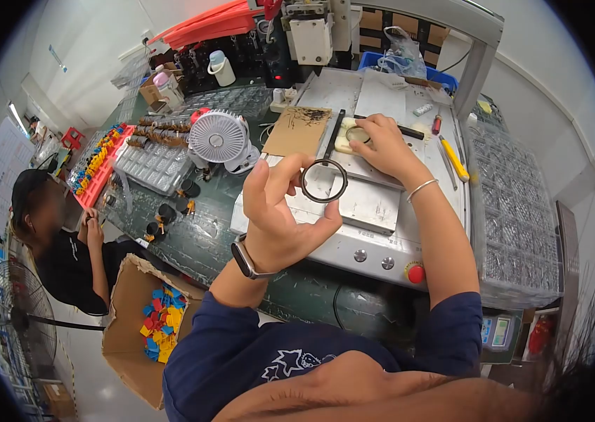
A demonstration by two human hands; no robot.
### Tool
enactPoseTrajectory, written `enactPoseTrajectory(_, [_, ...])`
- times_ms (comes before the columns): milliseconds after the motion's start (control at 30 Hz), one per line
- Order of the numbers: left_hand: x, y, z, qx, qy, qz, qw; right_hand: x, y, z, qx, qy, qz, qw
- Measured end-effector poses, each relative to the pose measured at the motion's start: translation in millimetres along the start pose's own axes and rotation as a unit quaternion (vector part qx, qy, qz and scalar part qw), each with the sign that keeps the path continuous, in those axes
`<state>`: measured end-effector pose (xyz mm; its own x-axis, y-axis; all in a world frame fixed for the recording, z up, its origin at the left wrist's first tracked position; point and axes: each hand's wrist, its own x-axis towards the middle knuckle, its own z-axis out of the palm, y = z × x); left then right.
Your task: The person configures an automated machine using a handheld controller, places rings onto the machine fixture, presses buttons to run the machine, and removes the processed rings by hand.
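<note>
My left hand [280, 214], with a watch on its wrist, pinches a thin black ring [344, 184] by its edge between thumb and fingers. The ring is raised above the machine's light metal bed, and I can see through its middle. Further back, my right hand [386, 146] reaches onto a pale yellow block [343, 143] set in the fixture. Its thumb and fingers close about a second round ring [351, 128] there, partly covered by the fingers. Black bars [334, 136] frame the block, and a metal plate [364, 204] lies in front.
A brown cardboard sheet [297, 132] and a white fan [218, 137] stand left. A yellow cutter [455, 160] lies right, near stacked clear trays [515, 218]. A red button [415, 273] is on the front panel. A person [65, 243] sits left beside a carton [125, 316].
</note>
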<state>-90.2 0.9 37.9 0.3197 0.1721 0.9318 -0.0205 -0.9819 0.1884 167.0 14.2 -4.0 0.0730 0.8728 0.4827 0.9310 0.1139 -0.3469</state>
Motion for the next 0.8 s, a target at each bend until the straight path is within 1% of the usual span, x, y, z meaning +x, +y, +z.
enactPoseTrajectory(267, [-2, 7, -12, 0.01, 0.02, 0.012, 1.0, 0, 7, 5, 0.009, -0.009, 0.036, 0.999])
enactPoseTrajectory(367, [-4, 11, -17, 0.044, 0.006, 0.011, 0.999, 1, 8, 9, 0.01, -0.001, 0.039, 0.999])
enactPoseTrajectory(467, [-5, 14, -18, 0.038, 0.017, 0.026, 0.999, 2, 8, 11, 0.0, 0.006, 0.045, 0.999])
enactPoseTrajectory(533, [-5, 17, -20, 0.036, 0.033, 0.052, 0.997, 2, 7, 11, -0.006, 0.009, 0.051, 0.999])
enactPoseTrajectory(800, [-8, 30, -23, 0.072, 0.059, 0.066, 0.993, 3, 5, 12, -0.01, 0.014, 0.056, 0.998])
